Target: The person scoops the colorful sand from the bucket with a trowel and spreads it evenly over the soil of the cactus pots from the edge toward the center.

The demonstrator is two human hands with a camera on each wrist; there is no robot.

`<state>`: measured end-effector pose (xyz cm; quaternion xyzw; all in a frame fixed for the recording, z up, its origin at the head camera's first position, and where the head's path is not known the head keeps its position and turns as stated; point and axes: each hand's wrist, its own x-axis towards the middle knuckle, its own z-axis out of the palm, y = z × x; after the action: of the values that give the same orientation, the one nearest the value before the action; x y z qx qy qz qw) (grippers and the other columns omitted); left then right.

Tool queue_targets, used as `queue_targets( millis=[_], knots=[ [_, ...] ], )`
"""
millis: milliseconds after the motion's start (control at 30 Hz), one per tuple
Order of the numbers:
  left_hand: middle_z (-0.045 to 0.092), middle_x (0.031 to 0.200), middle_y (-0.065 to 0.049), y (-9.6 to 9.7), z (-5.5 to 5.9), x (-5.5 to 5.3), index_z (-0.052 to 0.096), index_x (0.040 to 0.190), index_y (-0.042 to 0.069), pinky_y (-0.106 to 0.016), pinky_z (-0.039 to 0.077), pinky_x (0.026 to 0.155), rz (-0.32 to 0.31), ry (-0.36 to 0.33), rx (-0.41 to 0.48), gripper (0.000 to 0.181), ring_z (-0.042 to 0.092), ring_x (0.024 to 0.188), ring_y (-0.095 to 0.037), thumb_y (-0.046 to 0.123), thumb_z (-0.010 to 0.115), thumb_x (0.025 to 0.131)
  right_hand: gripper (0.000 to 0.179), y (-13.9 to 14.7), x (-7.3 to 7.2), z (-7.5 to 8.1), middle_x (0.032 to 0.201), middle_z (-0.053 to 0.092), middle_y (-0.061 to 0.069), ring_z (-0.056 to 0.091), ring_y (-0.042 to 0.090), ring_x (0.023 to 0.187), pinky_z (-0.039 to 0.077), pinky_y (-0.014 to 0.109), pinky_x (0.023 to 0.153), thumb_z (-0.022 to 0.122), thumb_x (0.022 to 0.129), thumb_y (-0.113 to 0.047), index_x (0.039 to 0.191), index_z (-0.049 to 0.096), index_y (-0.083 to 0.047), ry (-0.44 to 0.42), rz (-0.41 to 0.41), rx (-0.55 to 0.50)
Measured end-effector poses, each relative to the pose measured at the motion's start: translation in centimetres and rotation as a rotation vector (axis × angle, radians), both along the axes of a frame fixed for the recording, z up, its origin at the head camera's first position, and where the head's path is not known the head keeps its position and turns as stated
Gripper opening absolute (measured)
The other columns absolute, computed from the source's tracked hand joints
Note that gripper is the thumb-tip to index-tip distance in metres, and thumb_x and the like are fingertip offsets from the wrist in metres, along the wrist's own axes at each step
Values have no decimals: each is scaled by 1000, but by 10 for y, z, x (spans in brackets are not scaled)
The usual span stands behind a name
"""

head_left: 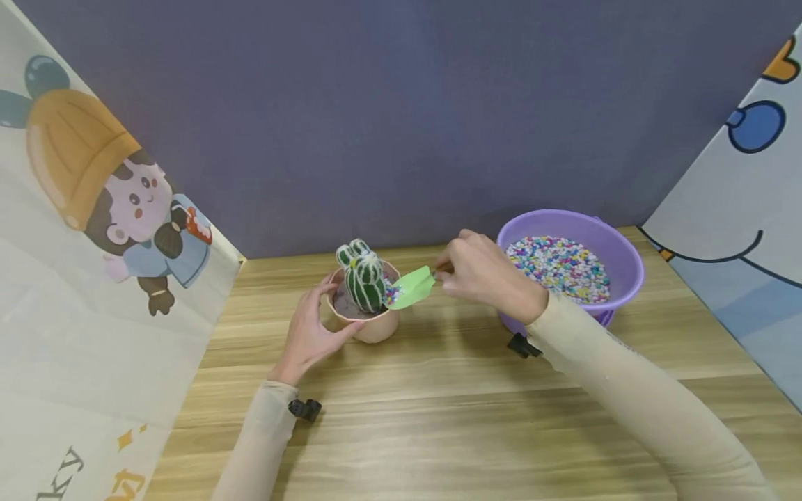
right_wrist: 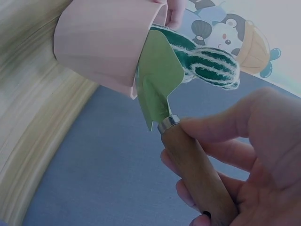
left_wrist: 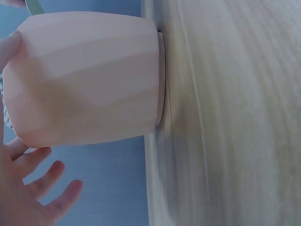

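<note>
A pale pink flower pot (head_left: 376,330) stands on the table and holds a green cactus (head_left: 362,287) with white fuzzy ridges. My left hand (head_left: 308,337) steadies the pot, thumb on the near side and fingers at the far side of its rim. In my right hand (head_left: 479,271) is a small trowel (head_left: 415,287), gripped by its wooden handle (right_wrist: 195,172). The green blade (right_wrist: 160,70) tips over the pot's rim beside the cactus. Small coloured beads (head_left: 392,293) lie at the blade's tip, next to the stem.
A purple basin (head_left: 628,278) with many multicoloured beads (head_left: 557,268) stands at the right, behind my right wrist. The wooden table (head_left: 401,431) meets a dark blue-grey panel (head_left: 401,125) at the back. Cartoon-printed panels (head_left: 81,334) flank both sides.
</note>
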<state>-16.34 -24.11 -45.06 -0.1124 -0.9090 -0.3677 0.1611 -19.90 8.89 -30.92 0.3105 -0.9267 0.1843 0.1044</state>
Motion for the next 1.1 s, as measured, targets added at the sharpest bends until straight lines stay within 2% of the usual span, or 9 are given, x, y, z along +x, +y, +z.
queue_targets(
  millis=[233, 400, 667, 900, 1100],
  knots=[
    [40, 170, -14, 5, 0, 1, 57, 123, 5, -63, 33, 128, 3, 28, 27, 73, 39, 155, -39, 47, 94, 76, 18, -2, 5, 3, 85, 83, -2, 59, 24, 79, 51, 39, 70, 75, 84, -8, 93, 88, -17, -6, 11, 23],
    [41, 169, -16, 8, 1, 1, 55, 113, 7, -61, 33, 128, 6, 37, 44, 68, 39, 155, -39, 45, 95, 75, 18, -3, 6, 6, 83, 82, 0, 59, 25, 76, 51, 39, 68, 75, 83, -7, 93, 88, -16, 27, 16, 20],
    [46, 164, -15, 11, 2, 3, 54, 111, 7, -59, 38, 126, 19, 56, 45, 71, 43, 152, -36, 46, 98, 71, 20, -2, 7, 5, 79, 81, -2, 58, 25, 75, 50, 39, 69, 73, 83, -7, 91, 88, -17, 14, 13, 21],
    [49, 161, -16, 15, 2, 4, 53, 113, 7, -57, 39, 125, 57, 65, 31, 76, 46, 149, -35, 49, 99, 68, 20, -2, 9, 5, 64, 71, -5, 57, 25, 72, 48, 38, 68, 71, 82, -7, 81, 87, -18, 24, 15, 20],
    [49, 160, -14, 16, 2, 4, 53, 113, 6, -56, 44, 121, 72, 78, 26, 78, 48, 147, -35, 49, 99, 67, 20, -3, 11, 9, 63, 70, -5, 56, 26, 71, 48, 39, 67, 70, 81, -6, 79, 86, -17, 38, 9, 30]
  ],
)
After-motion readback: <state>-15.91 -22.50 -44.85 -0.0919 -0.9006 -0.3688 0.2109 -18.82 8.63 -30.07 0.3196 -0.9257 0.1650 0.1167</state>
